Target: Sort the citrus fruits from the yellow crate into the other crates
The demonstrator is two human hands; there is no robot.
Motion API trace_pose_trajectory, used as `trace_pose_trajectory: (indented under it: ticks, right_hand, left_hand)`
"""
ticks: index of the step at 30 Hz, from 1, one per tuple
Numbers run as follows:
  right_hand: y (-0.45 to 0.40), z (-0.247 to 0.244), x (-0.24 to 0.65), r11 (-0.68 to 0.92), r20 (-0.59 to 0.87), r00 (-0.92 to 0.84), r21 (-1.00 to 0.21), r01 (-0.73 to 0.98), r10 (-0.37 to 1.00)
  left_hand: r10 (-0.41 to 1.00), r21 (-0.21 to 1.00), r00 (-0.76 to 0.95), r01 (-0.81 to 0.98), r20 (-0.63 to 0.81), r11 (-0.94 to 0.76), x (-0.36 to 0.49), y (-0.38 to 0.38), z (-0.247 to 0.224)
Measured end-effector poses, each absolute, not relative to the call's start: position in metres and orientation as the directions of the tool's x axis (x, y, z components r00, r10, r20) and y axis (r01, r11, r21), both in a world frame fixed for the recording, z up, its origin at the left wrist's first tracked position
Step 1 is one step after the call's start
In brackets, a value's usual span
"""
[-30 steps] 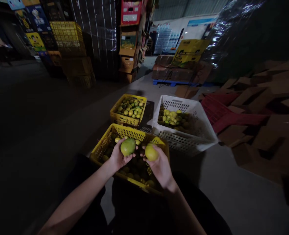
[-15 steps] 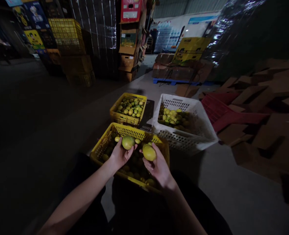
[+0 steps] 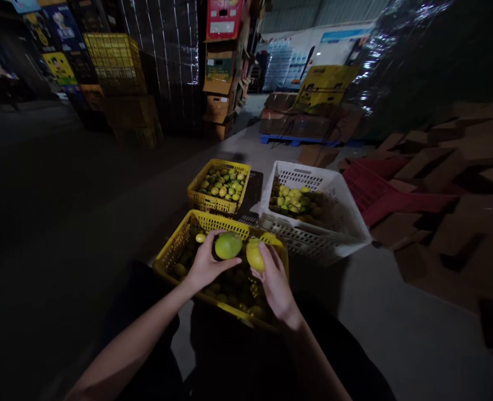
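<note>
My left hand (image 3: 204,267) is curled round a green lemon (image 3: 228,245), with the thumb below it and the fingers behind. Close beside it, my right hand (image 3: 274,281) grips a yellow lemon (image 3: 253,255) from the right side. The two lemons are a small gap apart. Both hands are above the near yellow crate (image 3: 171,249), which holds many lemons lying in shadow. One small bright lemon (image 3: 200,238) shows at the crate's far left, next to my left fingers.
Behind stands a yellow crate (image 3: 191,193) filled with lemons. To its right, a white crate (image 3: 357,214) holds lemons on its left side. A red crate (image 3: 380,189) and cardboard pieces (image 3: 434,228) are heaped at the right. Stacked boxes (image 3: 218,78) and a blue pallet (image 3: 292,140) lie further back.
My left hand has turned, thumb now toward me, and its lemon shows a greener side slightly further right. The right hand has rotated its yellow lemon and lifted it slightly.
</note>
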State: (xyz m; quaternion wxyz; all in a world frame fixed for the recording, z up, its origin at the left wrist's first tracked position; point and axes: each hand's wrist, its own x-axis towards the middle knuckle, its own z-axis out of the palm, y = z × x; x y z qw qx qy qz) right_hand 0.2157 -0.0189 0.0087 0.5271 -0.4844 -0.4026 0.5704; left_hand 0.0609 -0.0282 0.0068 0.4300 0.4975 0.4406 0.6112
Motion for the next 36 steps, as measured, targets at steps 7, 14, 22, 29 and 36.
trace_pose_trajectory:
  ticks: [7, 14, 22, 29, 36]
  right_hand:
    - [-0.019, 0.012, 0.21, 0.131, 0.122, 0.076, -0.982, -0.138, 0.99]
    - [-0.019, 0.01, 0.209, 0.17, 0.16, 0.076, -0.976, -0.133, 0.984]
    - [-0.02, 0.009, 0.212, -0.039, -0.001, -0.084, -0.895, -0.445, 0.996]
    - [-0.02, 0.021, 0.214, -0.266, -0.199, -0.178, -0.751, -0.604, 0.964]
    - [-0.011, 0.003, 0.208, -0.392, -0.303, -0.25, -0.745, -0.54, 0.92]
  left_hand:
    - [0.952, 0.954, -0.255, -0.201, 0.169, -0.223, 0.059, -0.037, 0.029]
    - [0.973, 0.886, -0.23, -0.454, -0.008, -0.1, 0.061, -0.033, 0.028]
    - [0.988, 0.739, 0.006, -0.663, -0.155, 0.12, 0.056, -0.03, 0.023]
    - [0.952, 0.56, 0.206, -0.772, -0.226, 0.3, 0.05, -0.028, 0.021]
    - [0.903, 0.453, 0.196, -0.812, -0.383, 0.369, 0.052, -0.027, 0.02]
